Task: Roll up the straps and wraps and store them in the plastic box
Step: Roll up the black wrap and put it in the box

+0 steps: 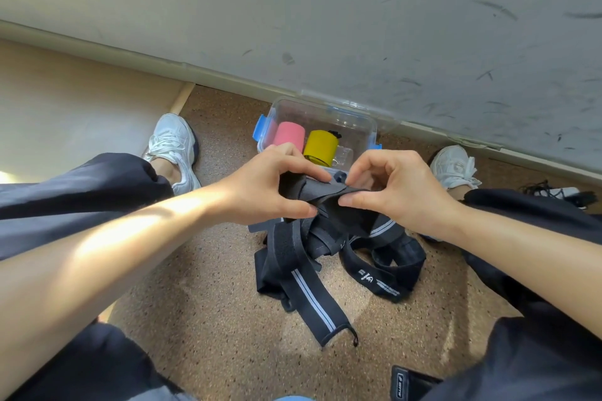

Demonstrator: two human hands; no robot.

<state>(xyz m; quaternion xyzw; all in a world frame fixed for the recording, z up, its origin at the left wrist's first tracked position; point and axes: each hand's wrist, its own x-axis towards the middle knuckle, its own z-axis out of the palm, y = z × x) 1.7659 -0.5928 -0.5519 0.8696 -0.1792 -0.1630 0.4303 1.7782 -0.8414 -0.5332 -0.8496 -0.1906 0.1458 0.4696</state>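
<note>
A clear plastic box (355, 120) with blue clips stands on the floor against the wall. Inside it lie a pink roll (288, 136) and a yellow roll (321, 146). Just in front of the box, my left hand (270, 185) and my right hand (397, 189) both pinch the end of a black strap (322, 195), thumbs below and fingers on top. Below my hands a tangled pile of black straps (325, 257) with grey stripes lies on the floor, one long striped end (316, 303) trailing toward me.
My legs in dark trousers spread to both sides, with white shoes (174, 148) (454, 168) near the wall. A scuffed grey wall (358, 26) rises behind the box. A black item (410, 382) lies at the bottom right, and black cords (553, 192) lie at the right.
</note>
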